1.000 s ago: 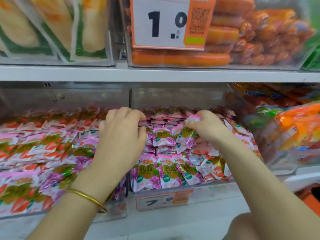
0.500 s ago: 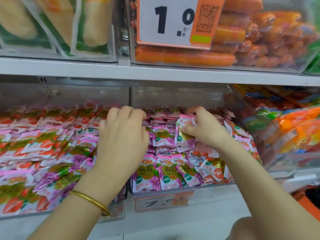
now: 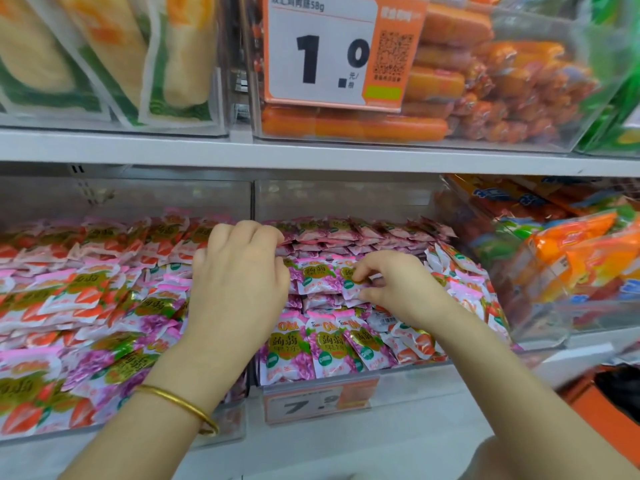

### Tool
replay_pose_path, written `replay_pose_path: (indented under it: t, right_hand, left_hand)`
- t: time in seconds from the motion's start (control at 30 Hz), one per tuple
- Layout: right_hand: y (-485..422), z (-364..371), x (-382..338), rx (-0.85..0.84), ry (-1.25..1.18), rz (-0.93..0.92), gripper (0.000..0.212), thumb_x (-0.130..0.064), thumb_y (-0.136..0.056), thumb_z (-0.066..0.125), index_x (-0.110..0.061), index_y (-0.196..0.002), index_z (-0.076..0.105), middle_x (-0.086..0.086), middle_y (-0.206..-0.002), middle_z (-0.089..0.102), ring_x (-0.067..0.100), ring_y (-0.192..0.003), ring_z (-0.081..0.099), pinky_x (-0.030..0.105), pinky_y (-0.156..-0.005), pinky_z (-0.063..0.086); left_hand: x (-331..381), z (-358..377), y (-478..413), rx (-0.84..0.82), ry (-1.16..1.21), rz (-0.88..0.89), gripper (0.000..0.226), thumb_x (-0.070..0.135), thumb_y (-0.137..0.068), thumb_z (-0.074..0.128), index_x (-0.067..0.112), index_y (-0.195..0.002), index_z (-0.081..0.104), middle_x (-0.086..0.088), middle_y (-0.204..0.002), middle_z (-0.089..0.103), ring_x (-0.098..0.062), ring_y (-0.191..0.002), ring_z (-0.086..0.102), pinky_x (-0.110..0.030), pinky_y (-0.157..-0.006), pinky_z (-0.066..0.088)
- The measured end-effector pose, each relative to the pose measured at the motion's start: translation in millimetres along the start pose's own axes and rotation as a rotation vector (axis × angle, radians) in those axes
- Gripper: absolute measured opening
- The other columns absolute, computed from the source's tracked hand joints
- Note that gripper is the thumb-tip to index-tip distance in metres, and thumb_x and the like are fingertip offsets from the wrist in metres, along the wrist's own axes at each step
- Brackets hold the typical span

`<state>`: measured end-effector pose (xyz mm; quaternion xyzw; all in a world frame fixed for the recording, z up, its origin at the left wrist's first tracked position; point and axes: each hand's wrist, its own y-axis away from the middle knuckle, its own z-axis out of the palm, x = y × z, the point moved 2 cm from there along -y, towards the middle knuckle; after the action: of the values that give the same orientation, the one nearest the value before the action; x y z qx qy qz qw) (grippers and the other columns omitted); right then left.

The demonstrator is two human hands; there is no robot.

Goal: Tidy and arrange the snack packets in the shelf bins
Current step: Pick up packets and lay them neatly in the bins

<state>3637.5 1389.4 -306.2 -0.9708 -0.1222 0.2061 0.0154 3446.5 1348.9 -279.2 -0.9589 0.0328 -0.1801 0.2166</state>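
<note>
Two hands in the middle bin (image 3: 346,200): right hand (image 3: 398,289) pinches a purple packet (image 3: 350,292) at centre, left hand (image 3: 239,282) curled, grip hidden; front row (image 3: 325,348) at 6 o'clock neat, jumble (image 3: 464,292) at 3 o'clock and left bin (image 3: 156,199) look unsorted.

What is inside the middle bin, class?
Purple packets in rows, red packets at the right. The right hand pinches one; the left hand covers others. Lower layers are hidden.
</note>
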Motion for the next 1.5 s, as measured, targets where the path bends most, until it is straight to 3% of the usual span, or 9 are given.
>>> replay_pose_path:
  t: [0.13, 0.3, 0.6, 0.87, 0.97, 1.07, 1.2, 1.33, 1.5]
  right_hand:
    - [-5, -1, -1, 0.022, 0.052, -0.03, 0.025, -0.01, -0.087, 0.063, -0.013, -0.111, 0.066, 0.001, -0.115, 0.063, 0.017, -0.106, 0.058, 0.023, -0.09, 0.041]
    - [4, -36, 31, 0.354, 0.069, 0.172, 0.023, -0.004, -0.086, 0.058, -0.014, -0.103, 0.07, 0.003, -0.103, 0.07, 0.021, -0.097, 0.063, 0.035, -0.089, 0.049]
    - [-6, -14, 31, -0.083, 0.524, 0.156, 0.035, -0.052, -0.088, 0.052, -0.033, -0.115, 0.065, -0.001, -0.119, 0.055, 0.025, -0.117, 0.036, 0.041, -0.094, 0.034]
    - [-7, -19, 26, -0.059, 0.557, 0.077, 0.033, -0.023, -0.09, 0.053, -0.033, -0.121, 0.059, -0.003, -0.13, 0.05, 0.026, -0.12, 0.036, 0.042, -0.095, 0.034]
    - [-11, -12, 26, -0.169, 0.481, -0.003, 0.036, -0.025, -0.099, 0.037, -0.033, -0.132, 0.05, -0.002, -0.13, 0.054, 0.025, -0.119, 0.038, 0.044, -0.096, 0.032]
    - [-8, -13, 37, -0.248, 0.492, 0.028, 0.037, -0.024, -0.099, 0.036, -0.034, -0.13, 0.053, 0.001, -0.122, 0.061, 0.024, -0.117, 0.038, 0.038, -0.093, 0.032]
    - [-3, -22, 48, -0.207, 0.412, 0.054, 0.038, -0.015, -0.093, 0.041, -0.033, -0.119, 0.063, 0.0, -0.117, 0.065, 0.021, -0.117, 0.041, 0.03, -0.086, 0.035]
    - [-9, -22, 44, -0.089, 0.377, -0.027, 0.041, -0.01, -0.09, 0.042, -0.031, -0.121, 0.06, 0.001, -0.118, 0.063, 0.022, -0.117, 0.043, 0.035, -0.092, 0.04]
    - [-12, -8, 43, -0.212, 0.519, -0.093, 0.035, -0.025, -0.096, 0.034, -0.029, -0.126, 0.052, 0.0, -0.116, 0.061, 0.023, -0.116, 0.039, 0.04, -0.09, 0.027]
  left_hand:
    - [-1, -1, 1, 0.001, 0.008, -0.001, 0.029, 0.02, -0.091, 0.044, 0.02, -0.118, 0.055, 0.002, -0.12, 0.054, -0.022, -0.112, 0.037, -0.038, -0.087, 0.032]
    - [-1, -2, 2, 0.005, 0.016, 0.008, 0.029, 0.019, -0.091, 0.045, 0.02, -0.117, 0.056, 0.002, -0.12, 0.054, -0.021, -0.111, 0.037, -0.038, -0.087, 0.032]
    - [-1, -2, 2, -0.009, 0.01, 0.004, 0.029, 0.019, -0.09, 0.045, 0.019, -0.117, 0.057, 0.001, -0.121, 0.055, -0.023, -0.113, 0.038, -0.041, -0.089, 0.034]
    - [-4, -1, 0, -0.005, -0.045, 0.018, 0.025, 0.017, -0.086, 0.051, 0.018, -0.108, 0.062, -0.001, -0.116, 0.06, -0.026, -0.108, 0.04, -0.044, -0.084, 0.033]
    - [11, -6, 1, 0.109, -0.184, 0.239, 0.018, 0.013, -0.078, 0.059, 0.015, -0.093, 0.069, -0.004, -0.113, 0.063, -0.026, -0.107, 0.043, -0.044, -0.081, 0.03]
    - [53, 11, -2, -0.093, -0.238, 0.52, 0.028, 0.017, -0.083, 0.051, 0.025, -0.108, 0.062, 0.006, -0.117, 0.058, -0.021, -0.113, 0.048, -0.04, -0.087, 0.037]
    - [78, 61, -16, -0.403, -0.348, 0.529, 0.024, 0.018, -0.093, 0.043, 0.022, -0.115, 0.053, 0.001, -0.117, 0.054, -0.024, -0.116, 0.045, -0.038, -0.092, 0.032]
    - [66, 71, -24, -0.423, -0.364, 0.494, 0.028, 0.022, -0.095, 0.042, 0.023, -0.121, 0.051, 0.001, -0.121, 0.055, -0.025, -0.116, 0.046, -0.039, -0.094, 0.034]
    - [65, 72, -22, -0.443, -0.323, 0.505, 0.031, 0.03, -0.097, 0.036, 0.025, -0.125, 0.049, 0.004, -0.122, 0.052, -0.022, -0.115, 0.045, -0.036, -0.092, 0.036]
